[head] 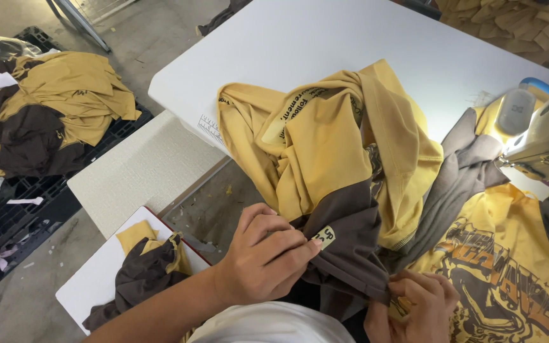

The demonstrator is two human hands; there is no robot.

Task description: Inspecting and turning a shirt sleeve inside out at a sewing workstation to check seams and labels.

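A yellow and brown garment (332, 146) lies bunched on the white sewing table (300, 38) in front of me. My left hand (262, 257) pinches its dark brown part (351, 248) beside a small yellow size tag (325, 237). My right hand (417, 305) grips the brown fabric's lower edge at the bottom of the view. To the right, a grey sleeve (459, 184) and a yellow panel with a brown printed graphic (497, 279) spread under the sewing machine (548, 133).
A pile of yellow and brown garments (46, 108) rests on a black pallet at left. A small white board (96, 279) holds a folded brown and yellow piece (144, 267). More stacked yellow-brown fabric (516, 25) lies top right. Concrete floor shows between.
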